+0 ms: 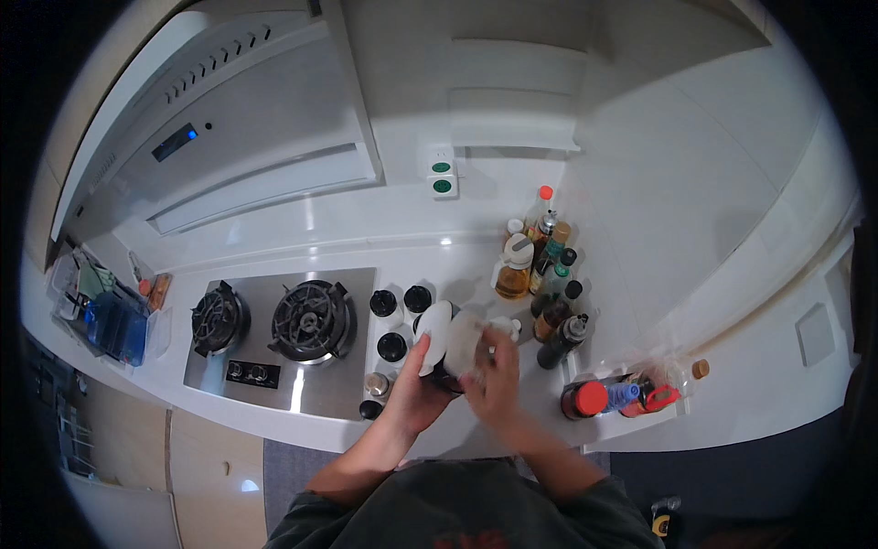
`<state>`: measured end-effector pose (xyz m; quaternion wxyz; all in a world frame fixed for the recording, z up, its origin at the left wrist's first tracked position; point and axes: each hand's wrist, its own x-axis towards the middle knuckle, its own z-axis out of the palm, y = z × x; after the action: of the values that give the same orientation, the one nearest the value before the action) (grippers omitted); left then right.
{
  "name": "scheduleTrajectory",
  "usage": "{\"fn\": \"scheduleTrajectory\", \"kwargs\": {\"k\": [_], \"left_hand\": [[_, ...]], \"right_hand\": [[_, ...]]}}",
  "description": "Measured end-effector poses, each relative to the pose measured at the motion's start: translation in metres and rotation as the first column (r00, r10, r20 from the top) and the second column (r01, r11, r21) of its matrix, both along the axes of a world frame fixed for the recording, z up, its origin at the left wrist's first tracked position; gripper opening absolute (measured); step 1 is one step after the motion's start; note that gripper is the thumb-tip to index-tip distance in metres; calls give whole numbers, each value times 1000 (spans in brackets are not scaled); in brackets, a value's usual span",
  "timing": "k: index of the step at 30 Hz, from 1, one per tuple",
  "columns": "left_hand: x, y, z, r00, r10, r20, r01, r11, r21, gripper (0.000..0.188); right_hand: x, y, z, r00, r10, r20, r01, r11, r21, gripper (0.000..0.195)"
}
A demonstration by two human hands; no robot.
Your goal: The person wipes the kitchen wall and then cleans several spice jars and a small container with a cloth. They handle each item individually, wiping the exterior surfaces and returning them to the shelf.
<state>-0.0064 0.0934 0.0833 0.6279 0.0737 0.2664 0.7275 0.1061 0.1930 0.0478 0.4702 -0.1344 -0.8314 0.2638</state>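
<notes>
Over the counter, my left hand (426, 405) grips a dark container (444, 379), most of it hidden by my fingers. A white oval piece (433, 335), perhaps its lid, rises under my left thumb. My right hand (495, 384) is blurred, its fingers at a whitish rounded piece (464, 343) beside the oval one. Whether that piece is joined to the container I cannot tell. Left of my hands stand several black-capped seasoning jars (392, 347) and a metal-topped shaker (376, 384). Partly behind my right hand is a small white object (506, 325).
A two-burner gas hob (281, 391) lies left of the jars. To the right stand a glass oil jug (513, 274) and several sauce bottles (554, 295). A red-lidded jar (585, 400) sits near the front. Above hangs a range hood (274, 117); a wall socket (442, 176) is behind.
</notes>
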Motion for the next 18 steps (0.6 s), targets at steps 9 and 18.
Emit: {"fn": "scheduleTrajectory", "kwargs": {"k": [9, 18], "left_hand": [[9, 7, 17, 969, 230, -86, -232, 972, -17, 57], [9, -2, 0, 968, 127, -217, -140, 989, -44, 56]], "right_hand": [[-21, 1, 5, 995, -82, 59, 88, 991, -100, 43], [-22, 27, 33, 991, 105, 87, -34, 808, -588, 50]]}}
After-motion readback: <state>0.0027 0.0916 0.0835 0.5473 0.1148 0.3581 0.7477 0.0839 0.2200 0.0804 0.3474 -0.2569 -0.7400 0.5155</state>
